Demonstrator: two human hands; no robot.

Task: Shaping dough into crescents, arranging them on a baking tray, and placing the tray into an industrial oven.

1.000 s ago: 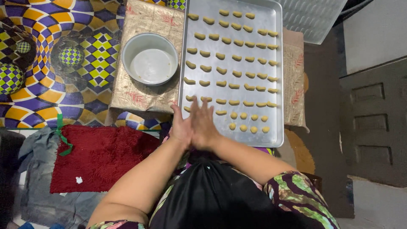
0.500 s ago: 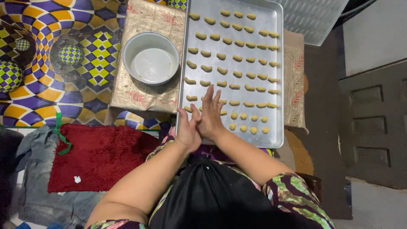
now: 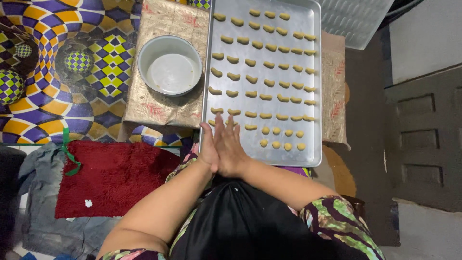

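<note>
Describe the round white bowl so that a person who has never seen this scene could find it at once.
Start from the large rectangular silver baking tray filled with rows of small pale dough pieces. Directly left of the tray, on the same gold patterned cloth, sits the round white bowl. It is the only deep round vessel there, and it looks empty inside.

To the left of where I sit, a round white bowl stands on a gold patterned cloth. Beyond it spreads a bright checkered mat, and nearer me lies a red rug beside grey fabric.
</note>
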